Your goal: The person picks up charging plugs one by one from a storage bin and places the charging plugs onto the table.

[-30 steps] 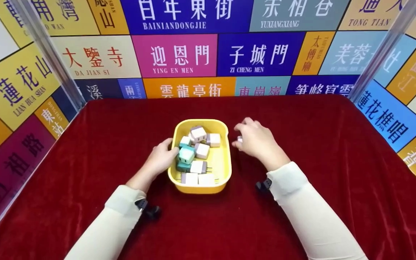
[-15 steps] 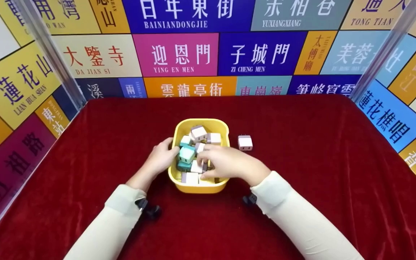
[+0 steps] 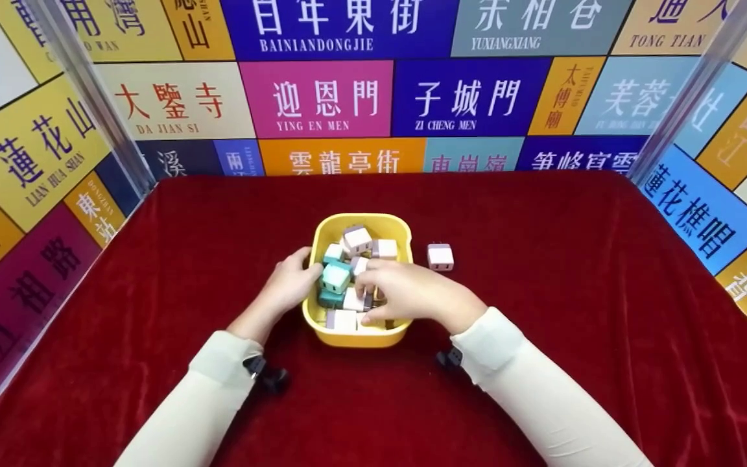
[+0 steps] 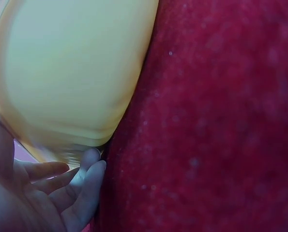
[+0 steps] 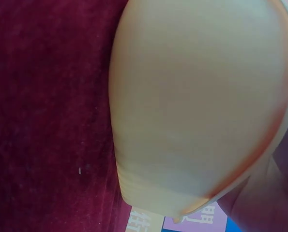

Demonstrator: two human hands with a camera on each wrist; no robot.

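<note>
In the head view, a yellow tub (image 3: 360, 338) holds several white and teal charger plugs. My left hand (image 3: 290, 280) grips the tub's left side, thumb at the rim; the left wrist view shows its fingers (image 4: 88, 193) against the outer wall. My right hand (image 3: 406, 292) reaches over the right rim, its thumb and fingers about the dark end of a white charger plug (image 3: 355, 299). In the right wrist view the tub wall (image 5: 192, 96) hides the fingertips. Teal charger plugs (image 3: 334, 277) lie to the left of those fingers.
One white charger plug (image 3: 440, 257) with a lavender end lies on the red cloth (image 3: 542, 259) to the right of the tub. Panels with Chinese lettering (image 3: 315, 98) stand behind and along both sides of the table.
My right hand has let go of a charger plug on the cloth beside the tub and moved left into the tub. Over the last half second it has barely moved. The left hand stays on the tub.
</note>
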